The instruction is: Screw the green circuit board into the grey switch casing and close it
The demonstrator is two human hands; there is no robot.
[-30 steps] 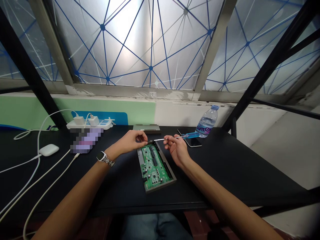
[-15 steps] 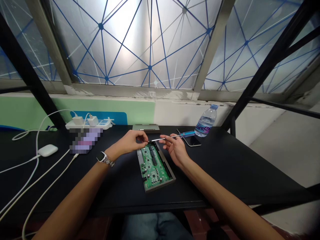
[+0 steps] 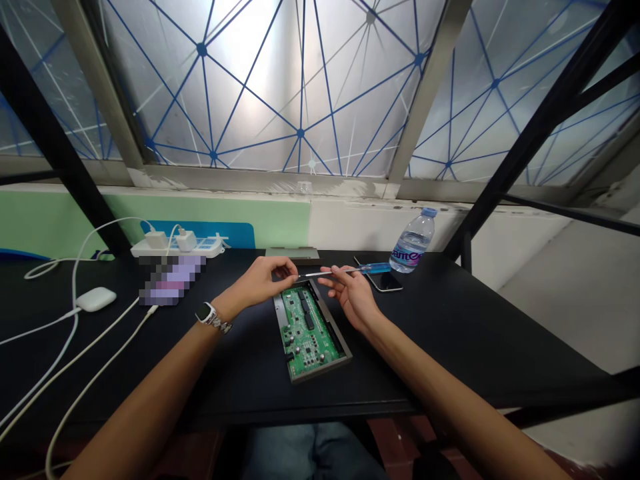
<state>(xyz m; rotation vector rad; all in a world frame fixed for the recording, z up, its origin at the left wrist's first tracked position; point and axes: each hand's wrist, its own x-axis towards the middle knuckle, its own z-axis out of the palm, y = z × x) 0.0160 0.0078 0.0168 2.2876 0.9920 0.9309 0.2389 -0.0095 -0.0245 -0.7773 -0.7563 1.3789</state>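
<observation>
A screwdriver (image 3: pixel 376 268) with a translucent blue handle and a long thin shaft lies nearly level in my right hand (image 3: pixel 353 293). Thumb and fingers pinch its shaft, while the handle points right. At the shaft's left end, my left hand (image 3: pixel 267 279) is closed in a pinch by the tip; whatever small thing sits between its fingertips is too small to name. Below both hands lies a green circuit board (image 3: pixel 309 333) in a shallow grey metal case (image 3: pixel 323 371). The left fingertips hover over the case's far edge.
Behind the case lies a grey metal panel (image 3: pixel 293 255). To the right are a phone (image 3: pixel 387 283) and a water bottle (image 3: pixel 413 243). On the left sit a power strip (image 3: pixel 203 248), a pixelated purple item (image 3: pixel 173 283), a white earbud case (image 3: pixel 96 299) and trailing white cables.
The screwdriver's tip and my left fingertips have risen slightly from the case's far edge. The shaft is now a little more level, and the handle has turned in my right hand.
</observation>
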